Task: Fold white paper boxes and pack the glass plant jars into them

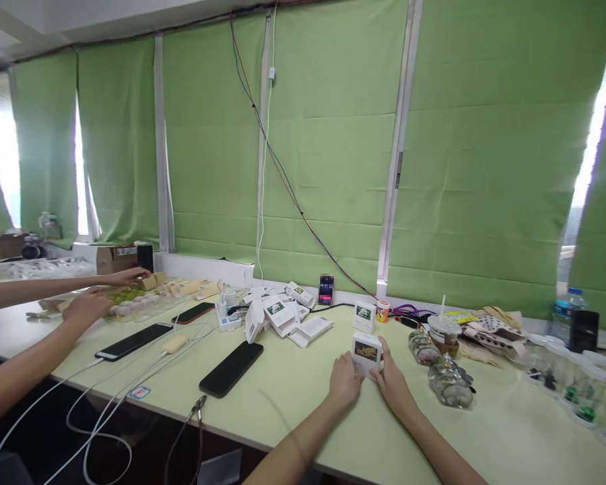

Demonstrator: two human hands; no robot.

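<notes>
A small white box (366, 351) with a dark, gold-toned picture on its front stands upright on the pale table (303, 404). My left hand (345, 381) holds its left side with curled fingers, and my right hand (391, 378) grips the right side. Just behind it stands a similar white box (364, 316) with a green and white picture, touched by neither hand. To the left lies a loose pile of white boxes (281, 313), some tipped over or on their sides.
Phones (231, 368) and white cables lie left. Another person's hands (88, 303) work over trays at far left. A small orange tub (382, 311), clear packets (449, 382), a lidded cup (444, 330) and several clear containers (586, 391) are right.
</notes>
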